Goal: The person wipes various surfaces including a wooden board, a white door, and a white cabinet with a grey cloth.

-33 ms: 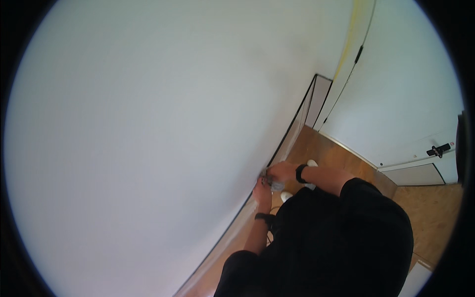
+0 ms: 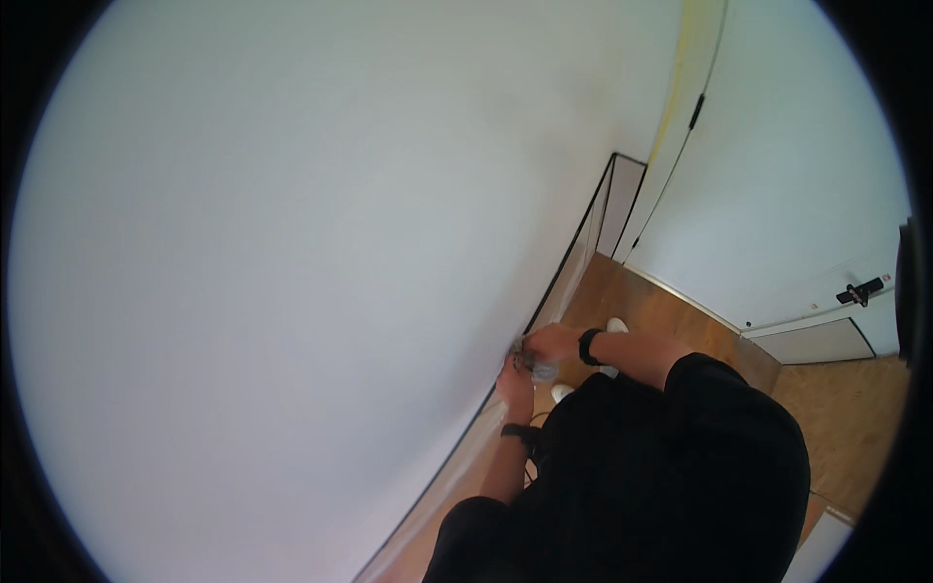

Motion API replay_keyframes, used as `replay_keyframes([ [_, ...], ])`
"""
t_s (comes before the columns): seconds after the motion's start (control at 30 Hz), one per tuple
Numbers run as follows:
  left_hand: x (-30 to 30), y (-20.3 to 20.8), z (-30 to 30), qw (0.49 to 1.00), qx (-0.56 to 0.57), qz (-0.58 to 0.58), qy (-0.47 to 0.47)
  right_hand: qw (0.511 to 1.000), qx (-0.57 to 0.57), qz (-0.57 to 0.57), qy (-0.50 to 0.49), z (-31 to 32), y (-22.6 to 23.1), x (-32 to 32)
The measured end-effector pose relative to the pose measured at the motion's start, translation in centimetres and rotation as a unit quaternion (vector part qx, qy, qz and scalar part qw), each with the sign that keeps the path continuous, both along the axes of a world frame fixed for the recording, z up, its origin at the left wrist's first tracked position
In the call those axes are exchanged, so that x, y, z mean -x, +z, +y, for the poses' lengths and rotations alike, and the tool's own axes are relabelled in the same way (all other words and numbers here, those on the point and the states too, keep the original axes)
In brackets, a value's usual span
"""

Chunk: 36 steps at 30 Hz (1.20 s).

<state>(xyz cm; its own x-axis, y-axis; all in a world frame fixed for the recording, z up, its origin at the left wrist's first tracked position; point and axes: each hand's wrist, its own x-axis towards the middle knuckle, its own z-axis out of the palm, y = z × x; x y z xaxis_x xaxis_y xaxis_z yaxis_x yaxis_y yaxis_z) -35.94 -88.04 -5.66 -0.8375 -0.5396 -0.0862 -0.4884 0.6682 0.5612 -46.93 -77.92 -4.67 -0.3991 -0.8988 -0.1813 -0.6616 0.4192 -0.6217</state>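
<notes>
Both my hands meet at the black-edged top of a low strip along the foot of a big white wall [image 2: 321,243]. Closed around a small greyish, partly see-through object [image 2: 542,370], my right hand [image 2: 554,342] is on its far side. My left hand [image 2: 515,383] is closed beside it, fingers against the wall edge and touching the same object. Its kind is too small and too covered by fingers to tell. A thin dark cord [image 2: 531,473] shows by my left wrist. The low strip [image 2: 457,462] looks glossy, as if under clear film.
A white door [image 2: 777,194] with a black handle [image 2: 860,291] stands to the right, past a corner. Brown wood flooring [image 2: 671,311] runs between wall and door, with my white shoes [image 2: 563,393] on it. A tan board [image 2: 855,418] and a white panel [image 2: 821,549] lie at the lower right.
The whole view has shifted very slightly. My hands stay at the same spot on the wall edge, holding the same object.
</notes>
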Motion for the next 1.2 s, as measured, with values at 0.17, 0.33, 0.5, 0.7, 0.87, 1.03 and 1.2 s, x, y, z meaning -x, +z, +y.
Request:
replay_keyframes([
  [0.17, 3.3, -1.9, 1.2, 0.998, -0.039, 0.030, -0.028, 0.998, -0.056, 0.010, 0.011, 1.4, 0.6, 3.3],
  [0.33, 11.0, -1.6, 5.1, 0.993, -0.010, 0.086, -0.085, 0.996, -0.005, 0.048, -0.076, 6.1, -0.9, 9.1],
  [0.5, 22.6, 3.5, 11.2, 0.964, -0.058, 0.177, -0.192, 0.970, 0.019, 0.061, -0.233, 14.6, 5.2, 15.7],
  [0.7, 29.1, 15.3, 24.5, 0.833, -0.194, 0.371, -0.363, 0.813, 0.196, 0.384, -0.391, 28.8, 18.3, 16.1],
  [0.87, 29.8, 20.7, 33.7, 0.652, -0.182, 0.516, -0.525, 0.709, 0.163, 0.532, -0.433, 36.9, 24.3, 12.1],
  [1.03, 31.3, 21.8, 39.2, 0.587, -0.143, 0.479, -0.636, 0.576, 0.161, 0.614, -0.515, 41.4, 19.0, 14.2],
  [1.2, 32.4, 18.1, 37.6, 0.602, -0.067, 0.469, -0.643, 0.554, 0.185, 0.621, -0.523, 40.1, 11.7, 16.6],
])
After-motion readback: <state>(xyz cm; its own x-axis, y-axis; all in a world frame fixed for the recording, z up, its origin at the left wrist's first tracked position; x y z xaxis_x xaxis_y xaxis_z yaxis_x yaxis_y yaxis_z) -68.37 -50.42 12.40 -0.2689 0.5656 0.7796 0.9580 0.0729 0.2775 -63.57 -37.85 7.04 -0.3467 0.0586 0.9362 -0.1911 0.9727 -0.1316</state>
